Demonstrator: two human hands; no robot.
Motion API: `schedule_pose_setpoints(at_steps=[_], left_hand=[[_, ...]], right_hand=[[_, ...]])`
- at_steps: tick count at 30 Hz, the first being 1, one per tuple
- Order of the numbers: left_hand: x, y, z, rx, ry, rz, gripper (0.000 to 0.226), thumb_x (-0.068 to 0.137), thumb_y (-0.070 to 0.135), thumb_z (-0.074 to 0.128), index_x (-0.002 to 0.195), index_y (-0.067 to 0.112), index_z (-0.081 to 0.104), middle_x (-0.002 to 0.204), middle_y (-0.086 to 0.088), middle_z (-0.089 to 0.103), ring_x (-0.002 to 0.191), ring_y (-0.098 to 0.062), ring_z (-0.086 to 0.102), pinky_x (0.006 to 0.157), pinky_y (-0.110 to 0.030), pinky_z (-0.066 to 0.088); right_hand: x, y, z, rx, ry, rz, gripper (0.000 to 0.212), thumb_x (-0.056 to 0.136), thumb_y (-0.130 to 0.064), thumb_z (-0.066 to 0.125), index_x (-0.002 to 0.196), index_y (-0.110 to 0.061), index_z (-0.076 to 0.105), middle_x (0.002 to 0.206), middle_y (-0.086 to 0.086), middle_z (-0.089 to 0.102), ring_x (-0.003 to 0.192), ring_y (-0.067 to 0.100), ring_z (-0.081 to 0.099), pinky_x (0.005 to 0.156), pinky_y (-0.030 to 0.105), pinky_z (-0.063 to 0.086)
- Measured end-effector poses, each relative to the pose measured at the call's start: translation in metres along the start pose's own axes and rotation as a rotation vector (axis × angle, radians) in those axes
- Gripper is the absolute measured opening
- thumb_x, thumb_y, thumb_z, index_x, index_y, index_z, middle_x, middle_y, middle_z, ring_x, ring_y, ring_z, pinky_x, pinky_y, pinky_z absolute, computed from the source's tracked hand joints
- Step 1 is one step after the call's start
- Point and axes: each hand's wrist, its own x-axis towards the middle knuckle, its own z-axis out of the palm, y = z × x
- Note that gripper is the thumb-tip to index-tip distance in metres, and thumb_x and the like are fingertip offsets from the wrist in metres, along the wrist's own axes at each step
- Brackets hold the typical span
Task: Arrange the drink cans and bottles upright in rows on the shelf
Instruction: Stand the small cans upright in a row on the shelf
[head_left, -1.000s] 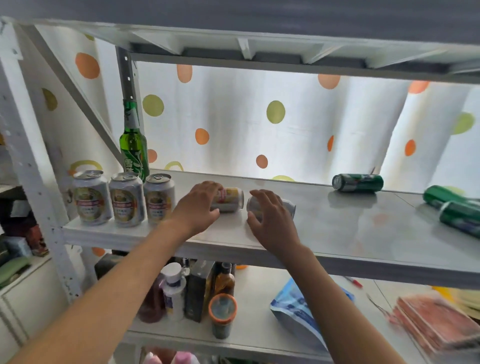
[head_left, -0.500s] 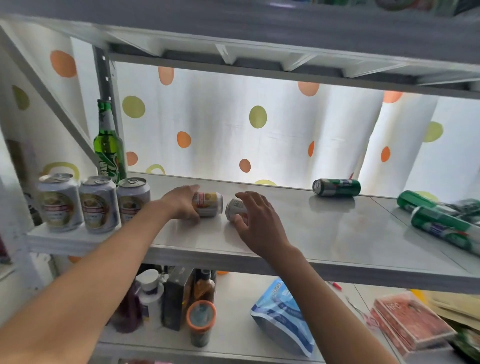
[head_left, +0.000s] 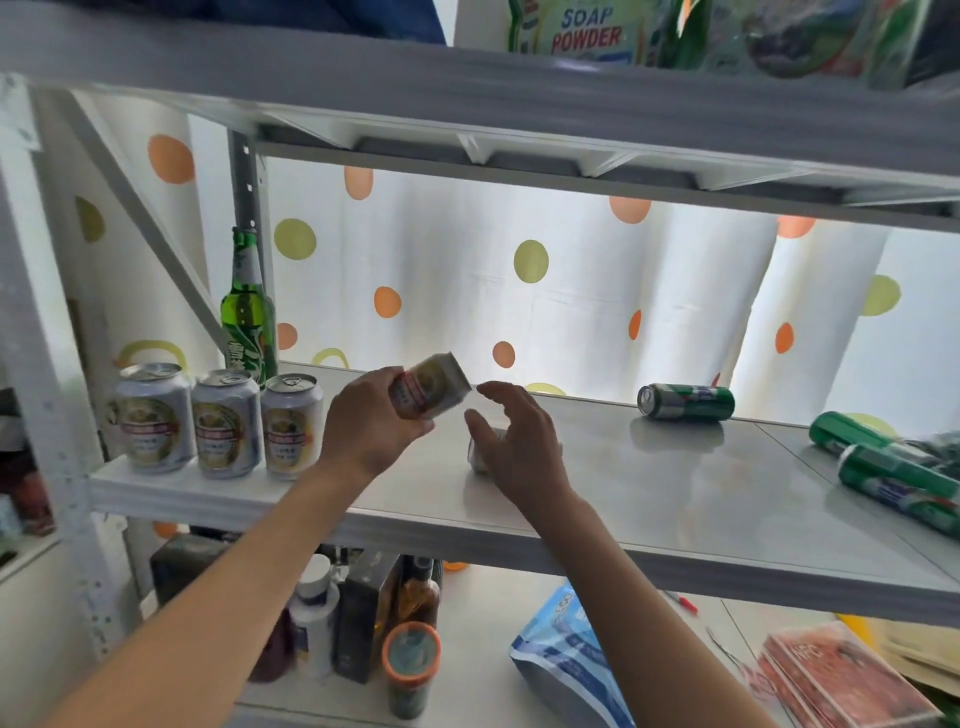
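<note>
A silver can (head_left: 430, 387), tilted in the left hand's (head_left: 370, 427) grip above the shelf (head_left: 649, 499), should be righted and set at 3 o'clock of the upright row (head_left: 215, 421); the right hand (head_left: 517, 441), fingers loosely spread, hovers over another fallen can (head_left: 480, 457).

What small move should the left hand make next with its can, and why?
Probably turn the tilted can upright and set it just right of the three standing cans. The left hand holds it above the shelf, and that spot beside the row looks free.
</note>
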Motion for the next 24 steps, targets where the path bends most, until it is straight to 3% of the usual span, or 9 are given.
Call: schedule_pose_setpoints(at_steps=[3,7,10,15,20,24], left_hand=[[-0.007,0.013,-0.016,-0.017,0.081,-0.04,0.052,0.059,0.05,0.084,0.099,0.024,0.064,0.087,0.008,0.065,0.077,-0.014,0.059,0.066,-0.028,0.047],[-0.019,0.021,-0.029,-0.076,0.142,-0.091,0.058,0.056,0.057,0.082,0.098,0.025,0.059,0.087,0.009,0.063,0.076,-0.011,0.061,0.065,-0.03,0.05],[-0.026,0.02,-0.033,-0.098,0.18,-0.115,0.061,0.055,0.059,0.082,0.097,0.025,0.054,0.088,0.009,0.06,0.074,-0.011,0.058,0.062,-0.027,0.044],[-0.035,0.015,-0.029,-0.156,0.179,-0.167,0.064,0.055,0.062,0.08,0.096,0.023,0.05,0.092,0.006,0.058,0.075,-0.015,0.061,0.067,-0.037,0.053],[-0.042,-0.005,-0.037,-0.205,0.088,-0.131,0.061,0.059,0.05,0.086,0.101,0.025,0.05,0.099,0.007,0.057,0.085,-0.012,0.059,0.072,-0.032,0.051],[-0.047,-0.026,-0.052,-0.288,-0.058,-0.062,0.052,0.073,0.033,0.082,0.116,0.028,0.054,0.114,0.009,0.06,0.098,-0.001,0.059,0.084,-0.03,0.054]], right_hand=[[0.009,-0.023,0.002,0.206,-0.023,0.088,0.041,0.088,-0.038,0.071,0.123,-0.023,0.058,0.12,-0.002,0.066,0.107,0.012,0.062,0.085,0.026,0.049],[0.02,-0.054,-0.001,0.407,-0.054,0.185,0.049,0.08,-0.042,0.078,0.119,-0.026,0.054,0.104,-0.008,0.067,0.09,0.008,0.068,0.069,0.02,0.051],[0.023,-0.068,0.002,0.42,-0.031,0.196,0.046,0.072,-0.045,0.082,0.108,-0.028,0.058,0.1,-0.009,0.068,0.086,0.012,0.069,0.073,0.033,0.058],[0.027,-0.082,0.003,0.304,-0.049,0.146,0.036,0.072,-0.036,0.081,0.097,-0.021,0.06,0.092,-0.007,0.069,0.076,0.006,0.066,0.053,0.015,0.044],[0.034,-0.081,0.012,0.28,-0.104,0.093,0.036,0.066,-0.033,0.086,0.084,-0.019,0.059,0.085,0.0,0.071,0.077,0.022,0.07,0.067,0.041,0.06],[0.036,-0.078,0.019,0.335,-0.139,0.077,0.035,0.067,-0.027,0.087,0.088,-0.02,0.06,0.09,-0.005,0.069,0.081,0.019,0.071,0.07,0.037,0.06]])
